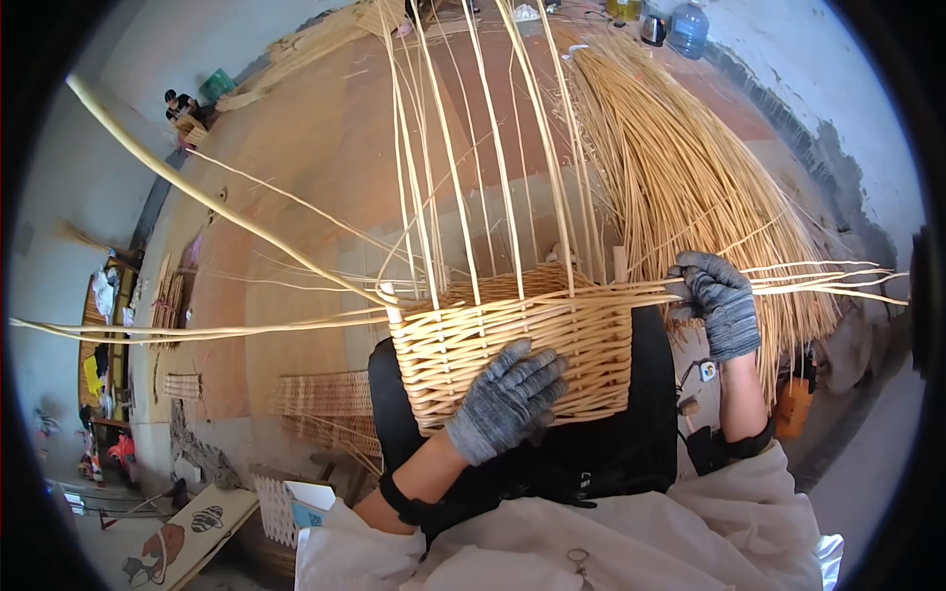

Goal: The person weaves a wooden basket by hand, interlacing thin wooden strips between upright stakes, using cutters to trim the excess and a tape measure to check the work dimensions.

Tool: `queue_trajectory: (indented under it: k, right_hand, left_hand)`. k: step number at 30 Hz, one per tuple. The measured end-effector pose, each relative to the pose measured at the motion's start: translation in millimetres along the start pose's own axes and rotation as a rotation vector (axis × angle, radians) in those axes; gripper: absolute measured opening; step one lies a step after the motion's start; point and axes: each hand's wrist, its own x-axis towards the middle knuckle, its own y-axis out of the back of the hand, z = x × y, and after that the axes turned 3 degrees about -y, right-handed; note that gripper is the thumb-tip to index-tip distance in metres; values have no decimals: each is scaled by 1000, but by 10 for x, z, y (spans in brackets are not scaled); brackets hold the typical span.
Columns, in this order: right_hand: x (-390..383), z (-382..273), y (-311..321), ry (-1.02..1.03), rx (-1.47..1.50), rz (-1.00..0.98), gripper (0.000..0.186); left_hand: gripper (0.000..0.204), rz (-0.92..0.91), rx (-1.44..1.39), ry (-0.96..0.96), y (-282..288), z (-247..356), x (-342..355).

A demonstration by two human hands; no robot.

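A partly woven wicker basket [522, 345] rests across my lap, its pale upright rods [493, 148] rising far above the rim. My left hand [507, 399], in a grey striped glove, lies flat against the near wall with its fingers stretched out. At the right corner my right hand [717, 303], gloved alike, is closed round several willow rods [808, 281] that run along the rim and stick out past the hand. Another bundle of rods [197, 327] points out from the left corner post [390, 300], where one thicker rod [207, 202] also slants up and left.
A big heap of loose willow rods [690, 177] covers the floor at right. Woven panels [325, 404] lie at left. A person [187, 108] sits at the far left. A large water bottle [688, 30] and a kettle [653, 30] stand far right, an orange container [792, 406] nearer.
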Motion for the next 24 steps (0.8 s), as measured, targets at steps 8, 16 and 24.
queue_trajectory:
  k: [8,16,24]
  right_hand:
    - [16,58,-29,42,-56,67,17]
    - [11,95,-41,42,-57,141,18]
    - [-9,80,-17,29,-96,138,20]
  left_hand:
    - [39,29,-30,24,-27,26,-12]
    - [39,33,-27,33,-14,54,-7]
    - [37,117,-95,-18,-39,30,-101]
